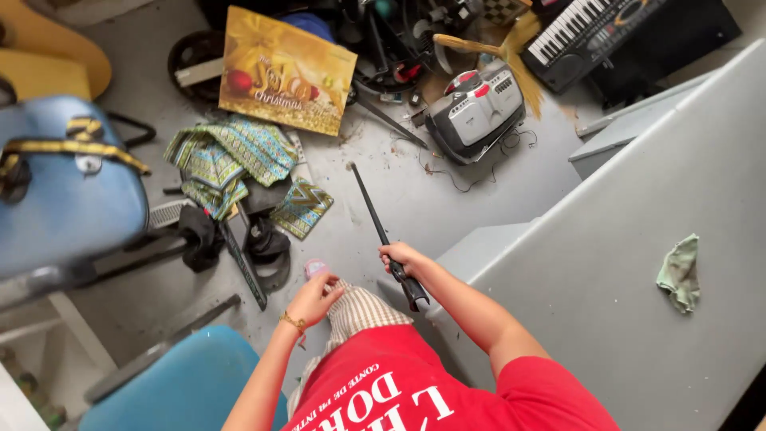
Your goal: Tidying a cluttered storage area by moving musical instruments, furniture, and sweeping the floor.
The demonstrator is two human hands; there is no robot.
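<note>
My right hand [401,257] grips a long thin black rod [372,209] near its thicker handle end; the rod slants up and left, its tip over the grey floor. My left hand [313,297] is closed around a small pink round object [315,266], held just above a striped beige cloth [359,313] at my waist. Both hands are close together over the floor, in front of my red shirt.
A grey slanted panel [638,239] fills the right, with a green rag [681,272] on it. Floor clutter: patterned green cloths [231,156], a gold holiday box [283,72], a grey radio [476,110], a keyboard [582,28], black straps [267,251]. Blue case [64,183] left, blue chair [187,383] below.
</note>
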